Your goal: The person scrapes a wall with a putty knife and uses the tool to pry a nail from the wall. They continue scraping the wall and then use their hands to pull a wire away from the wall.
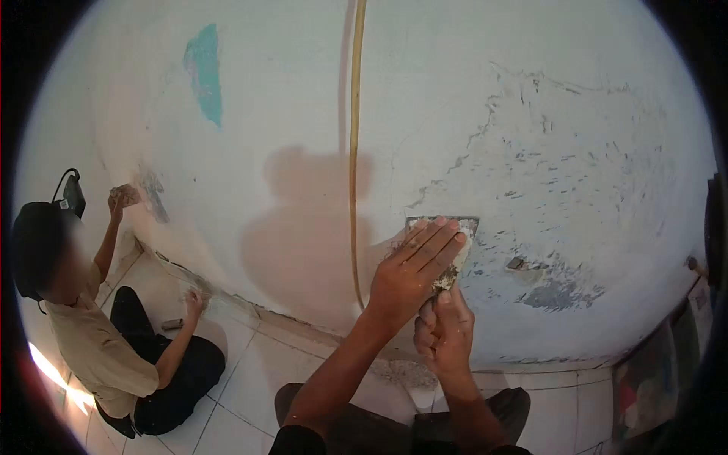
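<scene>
The scraper (467,241) is held against the wall (288,76), its lower end grasped by the right hand (447,334). The left hand (413,277) is laid flat over it, fingers extended. The wide edge faces 12 o'clock; open wall extends toward 10 o'clock, up to the hose (354,152).

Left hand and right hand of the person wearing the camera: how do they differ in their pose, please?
The left hand lies flat over the scraper; the right hand grips its lower end. The left hand's fingers are stretched out, the right hand's are curled. Both are bare and on the same scraper.
</scene>
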`<state>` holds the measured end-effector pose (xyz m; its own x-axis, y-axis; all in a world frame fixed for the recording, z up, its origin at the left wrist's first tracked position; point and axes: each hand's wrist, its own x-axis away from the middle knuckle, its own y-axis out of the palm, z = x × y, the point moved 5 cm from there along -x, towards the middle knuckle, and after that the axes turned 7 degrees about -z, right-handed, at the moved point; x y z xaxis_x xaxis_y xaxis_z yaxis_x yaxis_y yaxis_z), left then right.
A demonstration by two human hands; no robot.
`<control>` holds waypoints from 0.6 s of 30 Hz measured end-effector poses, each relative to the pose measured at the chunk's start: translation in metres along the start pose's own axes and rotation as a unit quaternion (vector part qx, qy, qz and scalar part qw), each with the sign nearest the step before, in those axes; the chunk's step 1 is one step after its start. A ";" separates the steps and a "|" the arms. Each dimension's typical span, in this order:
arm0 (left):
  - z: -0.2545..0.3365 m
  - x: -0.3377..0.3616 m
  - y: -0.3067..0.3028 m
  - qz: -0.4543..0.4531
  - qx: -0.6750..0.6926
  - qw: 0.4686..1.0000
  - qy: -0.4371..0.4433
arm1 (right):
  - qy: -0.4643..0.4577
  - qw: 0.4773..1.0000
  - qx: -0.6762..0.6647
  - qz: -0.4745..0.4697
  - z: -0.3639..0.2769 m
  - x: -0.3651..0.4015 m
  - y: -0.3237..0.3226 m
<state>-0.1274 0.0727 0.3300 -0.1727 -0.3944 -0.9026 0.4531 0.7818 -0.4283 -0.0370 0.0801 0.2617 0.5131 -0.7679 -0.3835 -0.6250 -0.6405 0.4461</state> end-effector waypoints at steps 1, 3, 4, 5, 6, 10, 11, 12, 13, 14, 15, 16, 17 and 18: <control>-0.001 -0.004 -0.004 0.000 -0.007 1.000 -0.006 | 0.014 1.000 0.019 0.002 -0.003 -0.005 0.001; -0.005 -0.014 -0.012 0.015 -0.012 1.000 -0.004 | 0.017 1.000 -0.002 0.001 -0.006 -0.016 0.007; -0.005 -0.014 -0.011 0.014 -0.011 1.000 -0.006 | 0.020 1.000 -0.012 -0.003 -0.009 -0.020 0.009; -0.006 -0.015 -0.011 0.021 0.000 1.000 -0.015 | 0.028 1.000 -0.013 0.000 -0.012 -0.018 0.013; -0.005 -0.015 -0.011 0.026 0.011 0.999 -0.024 | 0.032 0.999 -0.014 0.001 -0.011 -0.012 0.011; 0.000 -0.013 -0.008 0.012 0.027 0.999 -0.015 | 0.010 1.000 0.006 -0.002 -0.013 -0.010 0.006; -0.003 -0.017 -0.009 0.019 0.016 1.000 0.003 | 0.012 1.000 0.020 -0.002 -0.015 -0.012 0.006; -0.004 -0.015 -0.006 0.019 0.019 1.000 0.001 | 0.013 1.000 0.022 0.000 -0.013 -0.012 0.005; -0.004 -0.016 -0.004 0.023 0.017 1.000 0.002 | 0.008 1.000 0.022 0.001 -0.014 -0.013 0.004; 0.000 -0.014 -0.003 0.021 0.018 1.000 -0.002 | 0.009 1.000 0.019 0.007 -0.014 -0.008 0.003; 0.005 -0.012 -0.002 0.029 0.018 0.999 -0.001 | 0.007 0.999 0.036 0.008 -0.016 -0.004 0.004; 0.001 -0.016 -0.002 0.036 0.018 0.999 0.003 | 0.001 0.999 0.041 0.005 -0.017 -0.010 0.003; -0.004 -0.017 -0.003 0.040 0.014 0.999 0.002 | 0.008 1.000 0.030 0.005 -0.017 -0.017 0.003; -0.004 -0.017 -0.007 0.036 0.015 0.999 -0.003 | 0.021 1.000 0.016 0.012 -0.013 -0.015 0.003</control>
<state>-0.1310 0.0756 0.3486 -0.1333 -0.3398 -0.9310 0.4900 0.7940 -0.3599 -0.0390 0.0896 0.2797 0.5213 -0.7831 -0.3390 -0.6553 -0.6218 0.4289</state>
